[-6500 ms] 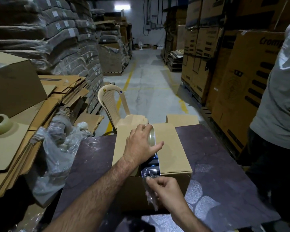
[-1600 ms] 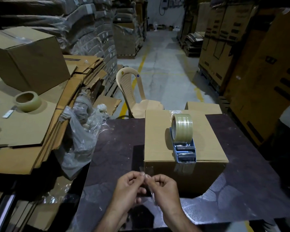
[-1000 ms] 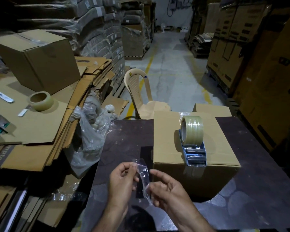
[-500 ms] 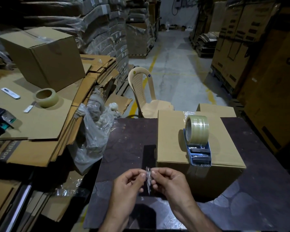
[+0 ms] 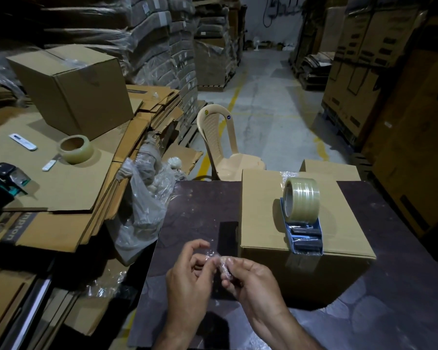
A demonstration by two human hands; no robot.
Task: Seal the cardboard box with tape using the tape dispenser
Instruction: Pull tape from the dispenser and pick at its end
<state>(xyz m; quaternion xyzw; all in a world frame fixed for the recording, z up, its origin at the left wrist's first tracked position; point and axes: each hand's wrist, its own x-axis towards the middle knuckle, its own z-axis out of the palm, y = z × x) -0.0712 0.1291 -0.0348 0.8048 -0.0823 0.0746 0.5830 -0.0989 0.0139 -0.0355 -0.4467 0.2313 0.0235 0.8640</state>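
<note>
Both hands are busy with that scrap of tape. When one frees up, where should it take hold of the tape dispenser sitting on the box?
Probably by the tape roll, from above. The tape dispenser rests flat on the cardboard box with the roll upright on edge, its flat sides facing left and right, so fingers can straddle it. No handle shows. The right hand looks nearer than the left hand.

Beige plastic chair (image 5: 219,142) beyond table (image 5: 192,210); spare tape roll (image 5: 75,149), perhaps clear, on flattened cardboard (image 5: 68,183).

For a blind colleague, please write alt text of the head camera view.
Both hands, left hand and right hand, crumple a clear tape scrap over a dark table. A tape dispenser rests on the closed cardboard box.
</note>
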